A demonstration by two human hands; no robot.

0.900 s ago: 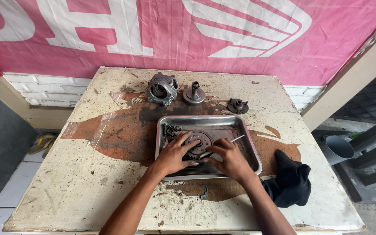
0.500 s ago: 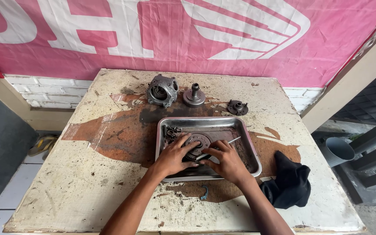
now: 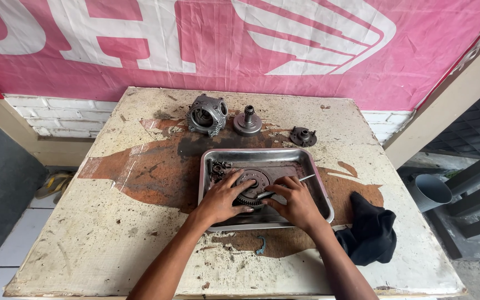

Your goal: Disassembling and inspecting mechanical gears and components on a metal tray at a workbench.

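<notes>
- My left hand [image 3: 221, 199] grips the toothed clutch gear [image 3: 251, 188] lying inside the steel tray [image 3: 319, 191]; the gear looks heavy, stiff and oily, best held by its rim.
- My right hand [image 3: 297, 203] pinches a thin metal tool [image 3: 298, 181] against the gear.
- The tray also holds small dark parts [image 3: 216, 168] in its far left corner.
- Behind the tray, on the worktop [image 3: 84, 244], stand three engine parts.

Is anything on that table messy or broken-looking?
Yes. The table top is badly worn: its pale paint has peeled away around the metal tray, baring a big brown patch. A small curved metal bit lies loose by the tray's near edge, and a black rag sits crumpled.
</notes>
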